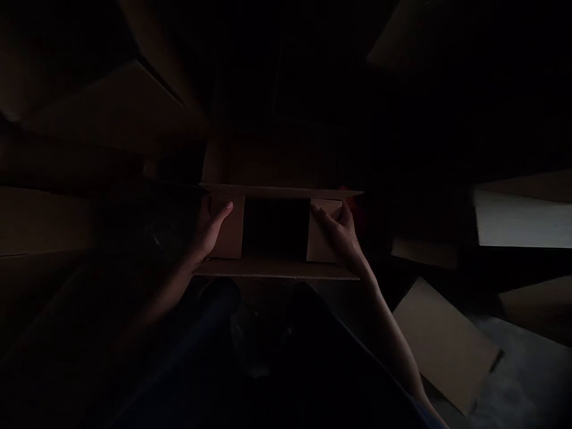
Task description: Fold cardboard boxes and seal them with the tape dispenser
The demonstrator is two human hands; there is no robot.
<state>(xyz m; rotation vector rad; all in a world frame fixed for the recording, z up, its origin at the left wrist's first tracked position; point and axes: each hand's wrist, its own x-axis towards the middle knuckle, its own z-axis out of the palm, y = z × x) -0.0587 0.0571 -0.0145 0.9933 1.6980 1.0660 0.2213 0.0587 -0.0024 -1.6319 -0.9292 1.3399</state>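
Observation:
In the dim head view, a cardboard box (277,273) stands in front of my legs with its long flaps standing out at the near and far sides. Its two short end flaps are folded inward, leaving a dark gap between them. My left hand (211,229) grips the left end flap (233,235), thumb on top and the fingers mostly hidden. At the other end, my right hand (342,233) holds the right end flap (318,241), its thumb and fingers bent over the cardboard. The inside of the box is too dark to make out.
Large cardboard boxes (116,107) crowd the left side. On the right lie a flat cardboard piece (447,342) and a pale box or panel (522,219). Something red (353,205) shows just behind my right hand. The far area is nearly black.

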